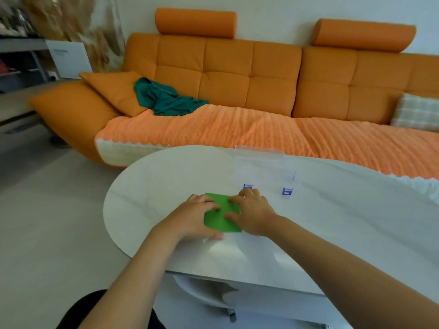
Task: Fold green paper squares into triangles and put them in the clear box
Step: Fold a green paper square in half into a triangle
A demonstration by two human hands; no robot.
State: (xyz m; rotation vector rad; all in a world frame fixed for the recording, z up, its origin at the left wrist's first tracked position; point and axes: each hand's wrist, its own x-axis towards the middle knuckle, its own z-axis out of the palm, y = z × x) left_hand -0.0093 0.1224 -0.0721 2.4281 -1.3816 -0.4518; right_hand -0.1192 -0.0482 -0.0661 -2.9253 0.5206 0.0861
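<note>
1. A person works a green paper square [219, 220] on a white table [166, 176]; the sheet lies flat under both hands, just short of the clear box [261, 167].
2. A clean triangle likely depends on opposite corners meeting exactly before the crease is pressed, with one hand pinning the sheet.
3. The left hand [194, 217] lies on the paper's left side with fingers extended, gripping nothing.
4. The right hand [251, 214] presses the right side with fingers spread and thumb on the sheet.
</note>
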